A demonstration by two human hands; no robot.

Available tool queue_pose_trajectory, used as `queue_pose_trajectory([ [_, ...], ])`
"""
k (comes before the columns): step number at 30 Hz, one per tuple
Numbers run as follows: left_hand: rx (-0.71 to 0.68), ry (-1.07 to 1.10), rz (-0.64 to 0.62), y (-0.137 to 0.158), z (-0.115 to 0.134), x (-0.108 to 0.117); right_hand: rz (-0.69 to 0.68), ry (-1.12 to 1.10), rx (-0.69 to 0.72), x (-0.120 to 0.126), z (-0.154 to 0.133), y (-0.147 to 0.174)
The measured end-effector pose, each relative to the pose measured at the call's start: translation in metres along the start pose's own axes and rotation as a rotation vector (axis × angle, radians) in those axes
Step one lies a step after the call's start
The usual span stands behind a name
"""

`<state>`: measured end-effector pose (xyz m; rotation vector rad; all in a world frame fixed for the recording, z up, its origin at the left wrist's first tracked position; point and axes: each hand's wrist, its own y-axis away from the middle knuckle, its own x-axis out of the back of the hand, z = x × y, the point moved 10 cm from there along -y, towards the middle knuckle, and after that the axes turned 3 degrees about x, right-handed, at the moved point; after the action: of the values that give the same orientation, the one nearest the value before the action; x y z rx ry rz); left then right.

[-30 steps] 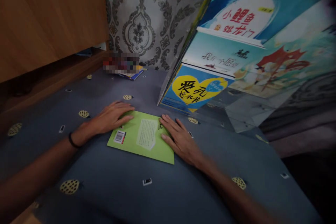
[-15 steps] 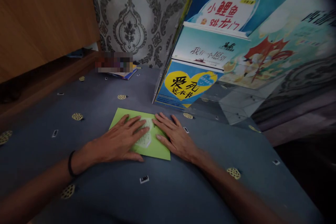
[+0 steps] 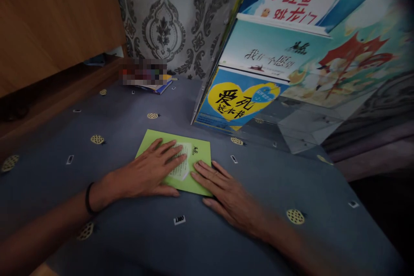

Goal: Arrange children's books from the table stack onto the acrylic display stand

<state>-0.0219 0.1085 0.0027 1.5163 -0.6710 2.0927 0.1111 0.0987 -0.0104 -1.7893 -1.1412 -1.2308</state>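
A thin light-green book (image 3: 201, 151) with a white text panel lies flat on the blue patterned cloth (image 3: 129, 233). Across its left part rests my left hand (image 3: 153, 170), palm down with fingers stretched and the thumb on the cloth below the book. My right hand (image 3: 226, 189) is also flat, its fingertips on the book's lower right corner and its thumb near the bottom edge. Both hands are open, and neither grips the book. A dark band circles my left wrist. The hands hide parts of the cover.
Beyond the green book, a clear rack (image 3: 293, 131) holds several picture books, among them a blue one with a yellow heart (image 3: 242, 99). A small stack of books (image 3: 160, 87) lies at the back left. A wooden cabinet (image 3: 58, 21) borders the left side; patterned wallpaper (image 3: 164, 30) stands behind.
My right hand has slid down and to the right over the green book, uncovering its upper right part. My left hand stays nearly in place. The view has shifted slightly.
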Motion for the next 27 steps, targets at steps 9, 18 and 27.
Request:
queue_pose_trajectory([
  [9,-0.059,-0.219,0.033,-0.001,0.012,0.007,0.053,0.039,-0.112,0.012,0.052,-0.017],
  [18,-0.192,-0.544,0.192,0.013,0.049,0.006,0.133,0.061,-0.155,0.014,0.061,-0.02],
  [27,-0.059,-0.419,0.251,0.001,0.045,0.037,0.314,-0.291,-0.052,0.037,0.06,-0.01],
])
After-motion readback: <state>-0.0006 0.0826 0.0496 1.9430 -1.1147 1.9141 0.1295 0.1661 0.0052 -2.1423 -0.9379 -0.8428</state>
